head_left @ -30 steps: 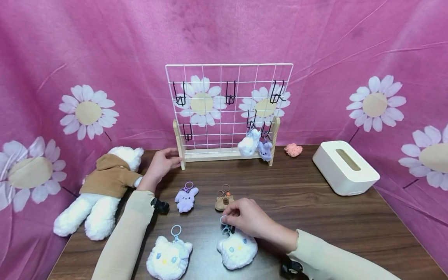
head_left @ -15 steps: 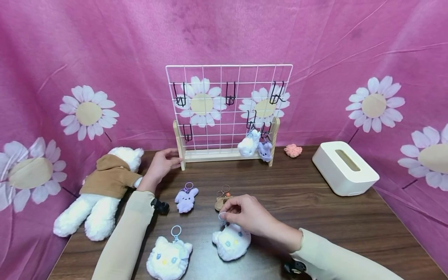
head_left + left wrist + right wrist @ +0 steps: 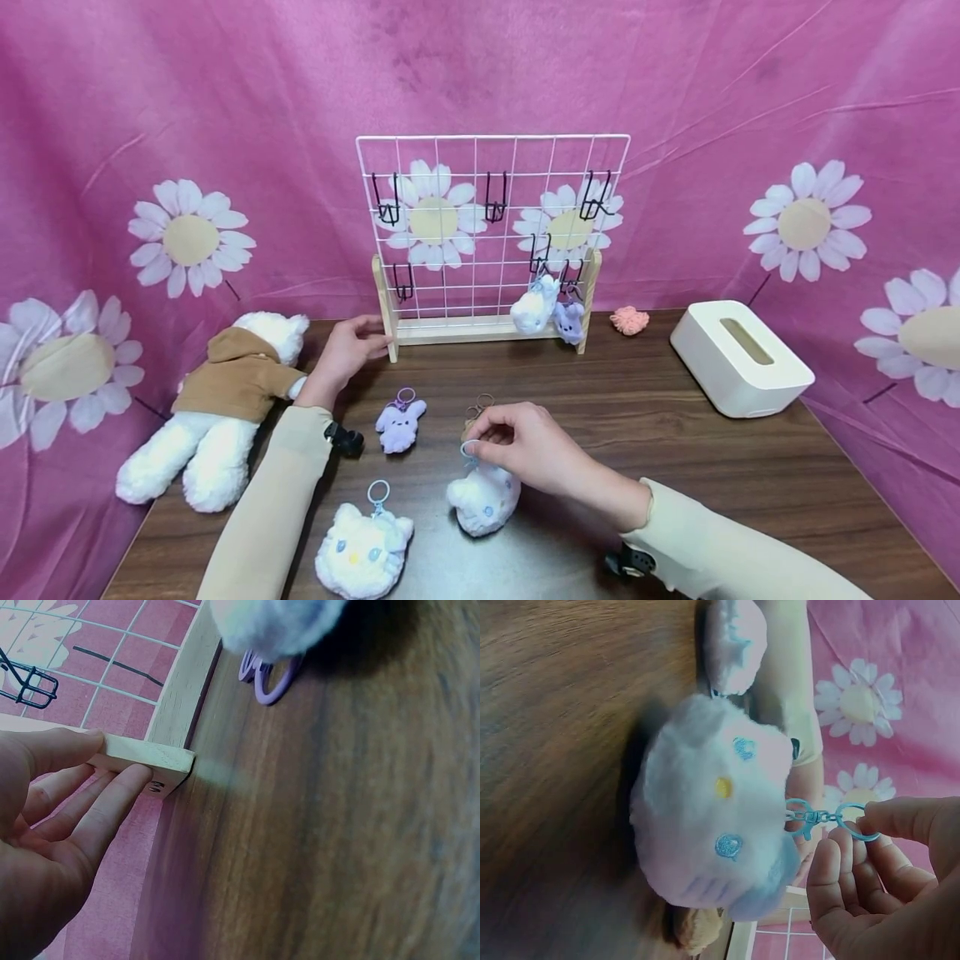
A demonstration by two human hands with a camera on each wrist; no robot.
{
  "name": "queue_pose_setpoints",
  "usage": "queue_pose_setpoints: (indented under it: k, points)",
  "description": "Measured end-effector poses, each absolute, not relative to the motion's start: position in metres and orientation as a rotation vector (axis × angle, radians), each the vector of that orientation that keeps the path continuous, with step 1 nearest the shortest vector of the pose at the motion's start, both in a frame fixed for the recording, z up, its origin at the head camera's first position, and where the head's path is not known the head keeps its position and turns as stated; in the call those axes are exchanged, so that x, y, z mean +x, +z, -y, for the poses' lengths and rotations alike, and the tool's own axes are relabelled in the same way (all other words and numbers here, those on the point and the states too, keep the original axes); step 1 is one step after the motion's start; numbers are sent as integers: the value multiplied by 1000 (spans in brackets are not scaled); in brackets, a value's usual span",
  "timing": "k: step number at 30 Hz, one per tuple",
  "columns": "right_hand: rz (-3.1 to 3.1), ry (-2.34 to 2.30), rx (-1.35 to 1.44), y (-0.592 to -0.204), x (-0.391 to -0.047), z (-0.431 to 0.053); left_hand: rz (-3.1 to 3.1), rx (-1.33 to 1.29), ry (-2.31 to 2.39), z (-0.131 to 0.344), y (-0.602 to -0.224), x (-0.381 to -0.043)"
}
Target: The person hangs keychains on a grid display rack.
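Observation:
My right hand (image 3: 528,446) pinches the pale blue ring (image 3: 857,821) of a white plush cat-head keychain (image 3: 483,500). In the right wrist view the keychain hangs from its clasp, with blue eyes, a yellow nose and a blue bow. My left hand (image 3: 351,354) grips the left wooden foot (image 3: 154,757) of a white wire grid rack (image 3: 474,137) between thumb and fingers. Black hooks (image 3: 495,200) sit on the grid. From two lower-right ones hang a white plush keychain (image 3: 534,307) and a purple one (image 3: 569,321). A brown keychain (image 3: 471,417) is mostly hidden behind my right hand.
On the table lie a purple bunny keychain (image 3: 401,425) and a second white cat-head keychain (image 3: 363,550). A plush bear in a brown hoodie (image 3: 232,375) lies at the left. Behind, at the right, are a coral hair scrunchie-like item (image 3: 628,321) and a white tissue box (image 3: 738,358).
My right hand has moved a little left and away from me, drawing the cat-head keychain along by its ring; the plush has tilted. The left hand stays at the rack's foot.

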State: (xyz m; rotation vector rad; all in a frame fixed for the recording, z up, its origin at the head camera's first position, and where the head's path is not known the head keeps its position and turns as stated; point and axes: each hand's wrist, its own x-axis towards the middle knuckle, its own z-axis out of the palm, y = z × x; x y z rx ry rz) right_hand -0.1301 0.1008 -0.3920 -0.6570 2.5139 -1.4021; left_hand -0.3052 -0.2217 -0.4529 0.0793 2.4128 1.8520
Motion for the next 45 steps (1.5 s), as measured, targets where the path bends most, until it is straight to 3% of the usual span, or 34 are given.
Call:
queue_pose_setpoints:
  k: [26,45]
  points:
    - [-2547,-1407,-634,-349,-156,-84,-2410,109,1876,224,-452,-306]
    - [-2581,-1405,-593,-349,-189,-72,-2417,109,1874,223,-454,-305]
